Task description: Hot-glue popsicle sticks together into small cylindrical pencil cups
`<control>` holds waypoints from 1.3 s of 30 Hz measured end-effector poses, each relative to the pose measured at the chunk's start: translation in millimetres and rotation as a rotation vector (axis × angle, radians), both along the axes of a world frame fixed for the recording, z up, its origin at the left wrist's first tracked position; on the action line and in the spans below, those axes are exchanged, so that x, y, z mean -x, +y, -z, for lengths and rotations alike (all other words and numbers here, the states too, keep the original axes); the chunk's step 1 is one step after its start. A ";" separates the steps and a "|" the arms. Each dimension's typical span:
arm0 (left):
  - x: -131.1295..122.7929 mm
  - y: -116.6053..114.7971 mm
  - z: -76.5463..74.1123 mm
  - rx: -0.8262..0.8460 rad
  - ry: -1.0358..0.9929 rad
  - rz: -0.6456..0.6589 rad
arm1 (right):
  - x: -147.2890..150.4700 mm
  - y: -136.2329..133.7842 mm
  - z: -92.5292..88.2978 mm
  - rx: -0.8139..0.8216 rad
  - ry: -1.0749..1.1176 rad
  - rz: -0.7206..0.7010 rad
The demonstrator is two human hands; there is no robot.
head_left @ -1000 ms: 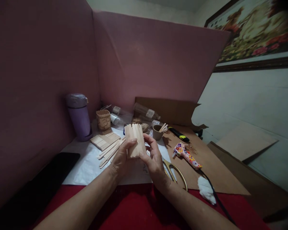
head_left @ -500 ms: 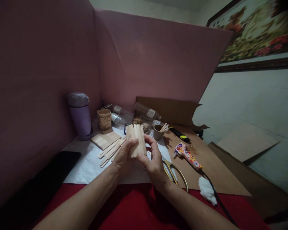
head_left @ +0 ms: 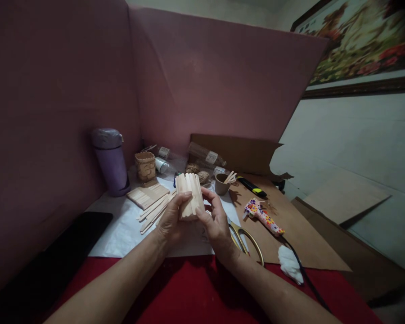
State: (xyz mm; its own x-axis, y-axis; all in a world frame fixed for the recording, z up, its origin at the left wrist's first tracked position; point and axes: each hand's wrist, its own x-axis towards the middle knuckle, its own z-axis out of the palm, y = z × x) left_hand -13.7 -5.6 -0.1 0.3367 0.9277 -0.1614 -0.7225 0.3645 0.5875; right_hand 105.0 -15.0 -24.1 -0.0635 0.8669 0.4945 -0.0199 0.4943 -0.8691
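Between my two hands stands a small holder made of craft sticks (head_left: 190,184), its sticks upright side by side. My left hand (head_left: 173,213) grips it from the left, thumb lying across the front. On the right, my right hand (head_left: 217,225) has its thumb against the lower right edge and its fingers curled behind, partly hidden. Loose craft sticks (head_left: 153,213) lie on the white paper left of the holder, beside a banded bundle of craft sticks (head_left: 147,195). Scissors with gold handles (head_left: 246,240) rest close to my right wrist.
A purple tumbler (head_left: 111,166) and a carved cup (head_left: 145,166) stand at back left, clear bottles (head_left: 205,155) behind. A small pot (head_left: 222,184) holds sticks. On the brown cardboard lie a utility knife (head_left: 252,186) and a flowered glue gun (head_left: 263,218) with a cord; white cloth (head_left: 290,264) is nearer.
The stick holder has tilted slightly in my hands, and my right thumb has shifted up a little along its edge. The whole view has moved slightly.
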 end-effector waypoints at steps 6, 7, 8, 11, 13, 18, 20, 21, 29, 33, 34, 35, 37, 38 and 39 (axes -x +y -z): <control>-1.5 3.7 2.5 -0.008 0.040 -0.104 | 0.9 -3.7 -4.4 -0.002 -0.036 0.012; -1.7 4.2 3.1 -0.019 0.043 -0.113 | 1.0 -4.6 -5.4 -0.011 -0.056 0.025; -1.8 4.5 3.5 -0.023 0.045 -0.119 | 1.0 -5.4 -6.3 -0.018 -0.076 0.038; -1.7 4.3 3.7 -0.012 0.040 -0.136 | 1.3 -6.4 -7.3 -0.030 -0.108 0.055; -0.7 3.9 3.7 -0.011 0.044 -0.111 | 1.6 -6.3 -6.9 -0.038 -0.113 0.054; 2.5 1.9 1.9 -0.035 0.121 -0.075 | 1.3 -5.4 -5.0 -0.080 -0.105 0.036; 2.8 0.6 -0.7 -0.094 0.173 -0.131 | 0.1 -4.3 -4.6 -0.104 -0.108 0.041; 2.7 0.0 -2.2 -0.142 0.200 -0.154 | -0.8 -3.4 -4.6 -0.115 -0.111 0.057; -0.6 2.1 -1.4 -0.413 0.353 -0.209 | -12.1 3.5 -12.1 -0.376 -0.197 0.331; -1.1 5.8 5.5 -0.521 0.439 -0.190 | -15.5 2.4 -17.8 -0.460 -0.212 0.381; -1.3 6.4 6.5 -0.537 0.455 -0.188 | -15.9 2.2 -18.7 -0.476 -0.216 0.388; -1.5 6.7 7.2 -0.543 0.462 -0.185 | -16.3 2.1 -19.4 -0.491 -0.221 0.393; -2.3 6.7 7.4 -0.530 0.447 -0.169 | -17.0 2.7 -19.9 -0.523 -0.243 0.405; -2.7 6.5 7.2 -0.519 0.431 -0.159 | -17.4 3.3 -19.9 -0.540 -0.259 0.413; -3.2 6.2 6.8 -0.510 0.415 -0.146 | -17.9 4.0 -19.7 -0.557 -0.278 0.422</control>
State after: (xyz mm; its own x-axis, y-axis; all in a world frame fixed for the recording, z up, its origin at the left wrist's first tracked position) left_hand -10.5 0.5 -6.9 0.2064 0.9534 0.2201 -0.4202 -0.1168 0.8999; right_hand 123.0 -11.0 -4.4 0.0319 0.4714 0.8814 0.4522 0.7796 -0.4333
